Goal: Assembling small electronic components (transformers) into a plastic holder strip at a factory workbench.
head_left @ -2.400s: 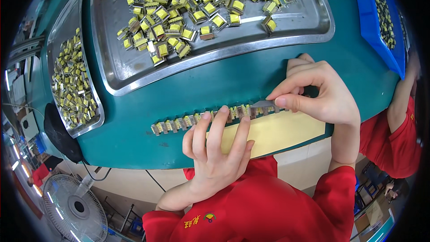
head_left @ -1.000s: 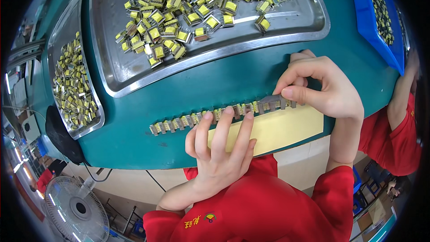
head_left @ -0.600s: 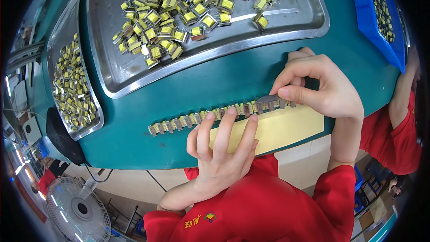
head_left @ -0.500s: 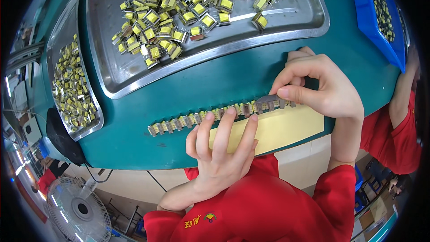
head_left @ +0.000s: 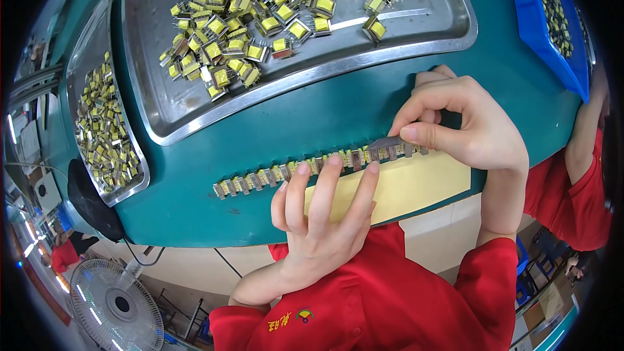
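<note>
A long row of small yellow-wrapped transformers (head_left: 256, 180) with grey metal cores lies side by side on the green table. My left hand (head_left: 325, 224) has its fingers spread, their tips resting along the near edge of the row's middle. Between thumb and forefinger, my right hand (head_left: 465, 120) pinches a thin dark grey pointed blade (head_left: 385, 143). The blade lies low over the right part of the row; whether it touches the transformers I cannot tell. A pale yellow sheet (head_left: 426, 188) sits along the near side of the row, partly under my left fingers.
Beyond the row stands a large metal tray (head_left: 312, 68) heaped with loose transformers. A narrower metal tray (head_left: 144, 172) of them is at the left, beside a black rounded object (head_left: 91, 198). A blue bin (head_left: 552, 58) holds more at the far right, near another person's arm (head_left: 582, 146).
Both hands keep nearly the same places, and the blade stays in my right hand's pinch. The view has shifted very slightly.
</note>
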Available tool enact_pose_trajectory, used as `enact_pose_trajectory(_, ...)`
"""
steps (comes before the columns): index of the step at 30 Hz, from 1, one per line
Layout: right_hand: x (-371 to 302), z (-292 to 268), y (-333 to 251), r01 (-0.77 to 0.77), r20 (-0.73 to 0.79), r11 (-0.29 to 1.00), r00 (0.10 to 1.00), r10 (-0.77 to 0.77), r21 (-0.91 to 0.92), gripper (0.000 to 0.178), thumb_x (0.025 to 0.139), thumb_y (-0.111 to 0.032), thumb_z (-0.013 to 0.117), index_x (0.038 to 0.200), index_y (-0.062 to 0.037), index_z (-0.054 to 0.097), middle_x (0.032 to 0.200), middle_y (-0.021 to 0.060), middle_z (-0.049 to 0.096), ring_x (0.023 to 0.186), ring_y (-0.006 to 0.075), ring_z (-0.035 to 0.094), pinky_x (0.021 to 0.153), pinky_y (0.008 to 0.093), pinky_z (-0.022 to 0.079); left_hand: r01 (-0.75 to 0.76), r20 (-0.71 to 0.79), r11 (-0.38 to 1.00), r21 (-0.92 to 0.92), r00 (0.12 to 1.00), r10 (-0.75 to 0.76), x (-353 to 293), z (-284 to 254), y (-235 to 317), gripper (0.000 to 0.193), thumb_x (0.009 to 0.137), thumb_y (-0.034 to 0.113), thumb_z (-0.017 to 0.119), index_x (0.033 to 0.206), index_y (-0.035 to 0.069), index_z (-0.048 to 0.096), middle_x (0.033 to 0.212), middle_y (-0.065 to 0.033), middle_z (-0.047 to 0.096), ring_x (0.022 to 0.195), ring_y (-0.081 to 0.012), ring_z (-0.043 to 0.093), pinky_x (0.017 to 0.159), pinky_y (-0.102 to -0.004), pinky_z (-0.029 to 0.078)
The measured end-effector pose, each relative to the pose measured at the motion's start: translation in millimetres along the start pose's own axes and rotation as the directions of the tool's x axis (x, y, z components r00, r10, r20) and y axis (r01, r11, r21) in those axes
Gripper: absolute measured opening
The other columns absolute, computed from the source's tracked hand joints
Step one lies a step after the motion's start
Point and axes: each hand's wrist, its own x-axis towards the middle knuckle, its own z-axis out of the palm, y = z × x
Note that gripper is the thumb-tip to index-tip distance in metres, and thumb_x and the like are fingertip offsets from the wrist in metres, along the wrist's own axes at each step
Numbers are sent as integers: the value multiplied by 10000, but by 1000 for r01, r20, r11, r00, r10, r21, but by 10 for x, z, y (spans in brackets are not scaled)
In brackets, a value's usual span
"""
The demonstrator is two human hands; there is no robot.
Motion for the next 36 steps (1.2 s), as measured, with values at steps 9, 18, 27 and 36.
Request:
enact_pose_trajectory(9,0,32,-2,2,-29,1000,1000,-2,-3,105,828,-156,673,860,-67,719,679,12,638,637,138,515,823,288,390,-9,-11,999,45,1000,9,26,19,1,419,791,162,633,1202,218,698,1399,-162,389,1300,-382,284,1047,-457,289)
enact_pose_trajectory(18,-3,74,57,50,-127,999,991,-49,1,117,850,-135,655,876,-33,706,616,30,578,573,130,480,651,282,398,70,-122,996,55,991,-63,30,84,54,375,798,219,629,1163,276,696,1323,-51,526,1221,-312,447,1002,-424,330)
enact_pose_trajectory(27,-76,-76,16,-96,-63,993,993,100,68,100,826,-120,663,848,-32,706,675,15,546,702,140,473,676,287,370,-25,16,998,51,1000,25,69,-16,50,400,815,178,632,1213,165,674,1398,-171,398,1301,-398,295,1042,-471,287)
enact_pose_trajectory(36,-68,-19,103,-23,-63,999,998,26,41,97,830,-107,652,866,-29,696,652,31,548,666,143,485,621,296,377,-30,-8,1000,-3,1000,30,66,7,105,370,841,224,646,1201,141,658,1388,-182,393,1294,-396,294,1032,-480,286)
